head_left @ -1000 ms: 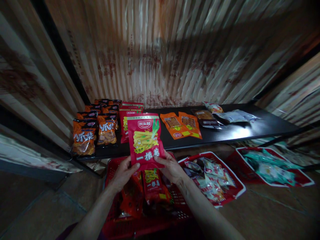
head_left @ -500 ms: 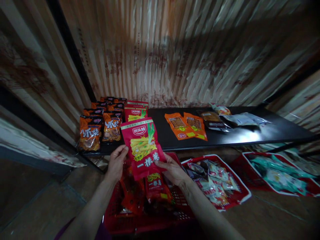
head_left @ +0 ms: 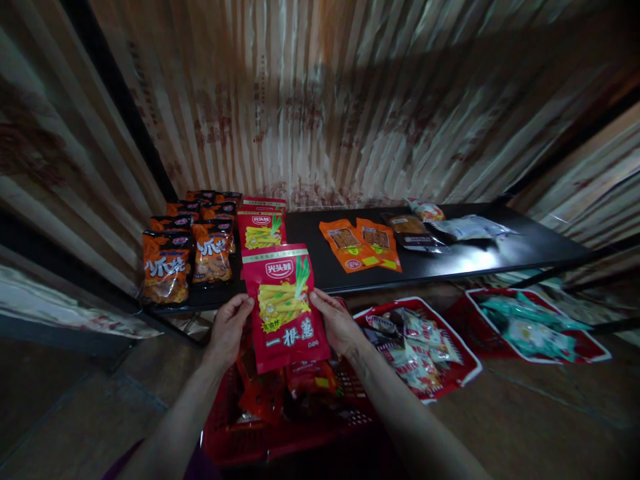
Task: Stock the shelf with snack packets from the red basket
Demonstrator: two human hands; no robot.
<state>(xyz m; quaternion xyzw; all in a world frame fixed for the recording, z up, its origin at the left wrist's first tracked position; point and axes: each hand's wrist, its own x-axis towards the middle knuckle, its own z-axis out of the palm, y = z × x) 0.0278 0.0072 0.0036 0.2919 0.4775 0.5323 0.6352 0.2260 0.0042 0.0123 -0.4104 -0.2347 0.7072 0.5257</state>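
A red snack bag [head_left: 285, 310] with yellow sticks and a green onion on its front is held upright between both hands. My left hand [head_left: 231, 328] pinches its left edge, and my right hand [head_left: 336, 323] grips its right edge. Behind it, similar red bags [head_left: 261, 229] stand in a row on the black shelf [head_left: 310, 277]. Several orange and black bags [head_left: 167, 270] stand in rows to their left. Below the held bag, a red basket [head_left: 235, 447] contains more red and orange packets, partly hidden by the bag and my hands.
Two orange packets [head_left: 360, 247] lie mid-shelf, with a brown packet [head_left: 413, 230] and a white packet [head_left: 473, 228] farther right. Below the shelf are a red basket of white packets [head_left: 425, 360] and one of green packets [head_left: 537, 333]. Black posts frame the shelf.
My right hand has moved up along the bag's right edge, and the bag is now straighter. The whole view has shifted slightly, with the shelf items appearing farther left.
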